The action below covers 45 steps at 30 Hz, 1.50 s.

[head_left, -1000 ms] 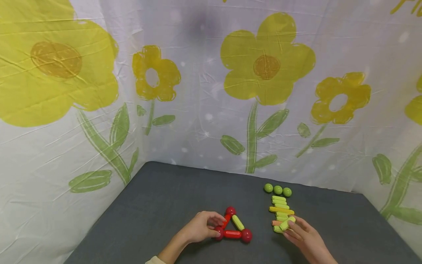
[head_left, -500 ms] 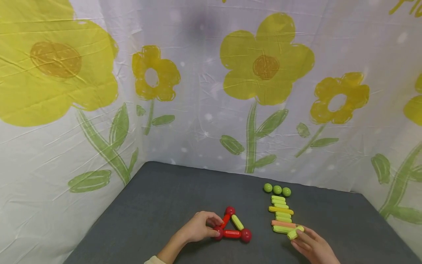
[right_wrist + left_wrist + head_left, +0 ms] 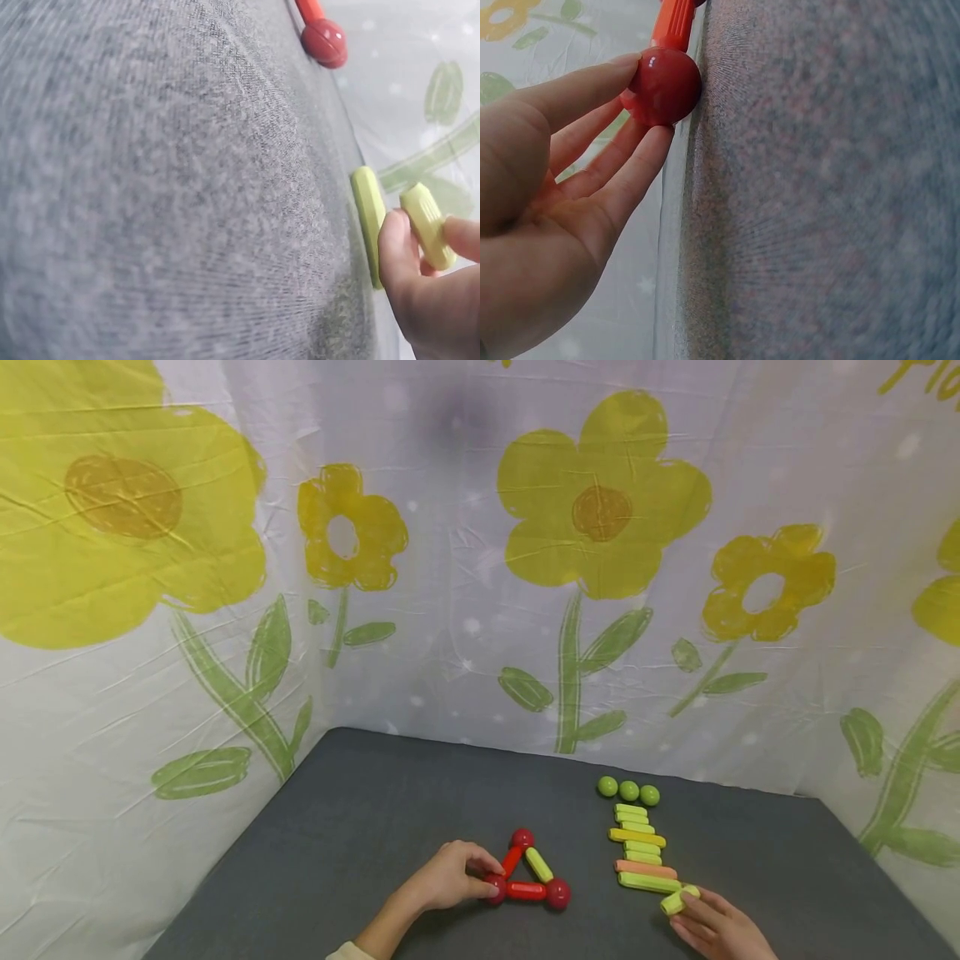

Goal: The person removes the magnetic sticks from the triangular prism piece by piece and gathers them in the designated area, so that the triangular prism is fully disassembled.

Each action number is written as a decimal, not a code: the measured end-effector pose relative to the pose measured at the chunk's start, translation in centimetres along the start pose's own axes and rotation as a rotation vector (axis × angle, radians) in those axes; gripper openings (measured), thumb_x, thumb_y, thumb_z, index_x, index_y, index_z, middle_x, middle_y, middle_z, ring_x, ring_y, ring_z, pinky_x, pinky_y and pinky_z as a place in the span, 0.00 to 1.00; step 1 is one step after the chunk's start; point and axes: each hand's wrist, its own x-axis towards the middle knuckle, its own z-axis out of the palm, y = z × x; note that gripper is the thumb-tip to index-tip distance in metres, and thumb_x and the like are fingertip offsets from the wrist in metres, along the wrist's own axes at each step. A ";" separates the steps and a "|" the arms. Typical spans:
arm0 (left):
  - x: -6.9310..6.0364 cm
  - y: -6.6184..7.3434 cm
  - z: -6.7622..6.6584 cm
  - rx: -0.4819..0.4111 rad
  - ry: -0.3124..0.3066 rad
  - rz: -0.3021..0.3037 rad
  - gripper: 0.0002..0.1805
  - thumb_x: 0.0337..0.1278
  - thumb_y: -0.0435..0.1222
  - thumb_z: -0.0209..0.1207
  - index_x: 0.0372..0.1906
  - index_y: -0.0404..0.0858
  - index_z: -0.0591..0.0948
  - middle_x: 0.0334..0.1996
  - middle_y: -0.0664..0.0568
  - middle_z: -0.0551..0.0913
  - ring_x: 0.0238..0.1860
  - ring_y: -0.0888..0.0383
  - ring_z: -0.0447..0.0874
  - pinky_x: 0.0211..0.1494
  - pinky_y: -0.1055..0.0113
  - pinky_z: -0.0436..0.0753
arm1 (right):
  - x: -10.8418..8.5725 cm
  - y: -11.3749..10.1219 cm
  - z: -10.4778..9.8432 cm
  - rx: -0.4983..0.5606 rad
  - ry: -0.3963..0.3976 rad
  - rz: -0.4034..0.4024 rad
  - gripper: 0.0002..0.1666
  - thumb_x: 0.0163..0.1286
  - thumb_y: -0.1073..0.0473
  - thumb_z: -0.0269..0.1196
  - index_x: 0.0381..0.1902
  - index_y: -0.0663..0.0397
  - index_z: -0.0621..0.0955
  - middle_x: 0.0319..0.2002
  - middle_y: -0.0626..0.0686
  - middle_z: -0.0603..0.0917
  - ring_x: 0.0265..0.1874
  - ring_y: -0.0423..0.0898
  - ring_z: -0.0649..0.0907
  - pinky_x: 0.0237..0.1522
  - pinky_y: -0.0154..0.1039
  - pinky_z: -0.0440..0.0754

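A triangle of red balls and short rods lies on the dark table (image 3: 360, 810). Two of its sides are red rods (image 3: 527, 891); the third is a yellow-green rod (image 3: 538, 865). With thumb and fingers, my left hand (image 3: 446, 878) grips the red ball (image 3: 664, 86) at its near left corner. My right hand (image 3: 723, 928) pinches a loose short yellow-green rod (image 3: 427, 225) between thumb and fingers, raised off the table. Just beside that rod, the longer yellow-green rod (image 3: 648, 882) lies at the near end of a row of rods.
Beyond the long rod, the row holds an orange rod (image 3: 645, 869), a yellow rod (image 3: 636, 837) and several short yellow-green rods (image 3: 632, 811). Three green balls (image 3: 628, 791) line up behind it. A flower-printed cloth (image 3: 450, 652) hangs along the table's back and sides.
My right hand has moved right and nearer with the short rod, away from the row, uncovering the orange and long yellow-green rods. My left hand has kept its grip on the ball.
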 end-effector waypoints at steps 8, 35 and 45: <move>0.1 0.1 0.0 0.009 -0.013 -0.010 0.10 0.48 0.30 0.70 0.38 0.38 0.86 0.31 0.58 0.84 0.34 0.61 0.81 0.39 0.68 0.79 | 0.1 0.4 0.0 0.055 0.039 0.032 0.54 0.65 0.64 0.65 0.69 0.79 0.39 0.35 0.61 0.80 0.34 0.53 0.84 0.52 0.50 0.77; 0.0 0.2 -0.1 0.005 -0.020 -0.022 0.09 0.49 0.30 0.69 0.39 0.37 0.86 0.31 0.58 0.84 0.34 0.60 0.81 0.39 0.68 0.80 | -0.1 0.5 1.3 -0.250 0.062 -0.009 0.42 0.67 0.58 0.63 0.59 0.90 0.58 0.31 0.59 0.84 0.33 0.49 0.85 0.43 0.44 0.82; 0.0 0.1 -0.1 0.008 -0.018 -0.008 0.09 0.49 0.30 0.69 0.38 0.38 0.86 0.31 0.59 0.83 0.34 0.61 0.81 0.39 0.69 0.79 | -0.2 0.0 1.5 -0.194 0.024 0.012 0.41 0.68 0.63 0.61 0.61 0.91 0.54 0.33 0.60 0.83 0.35 0.52 0.84 0.47 0.47 0.81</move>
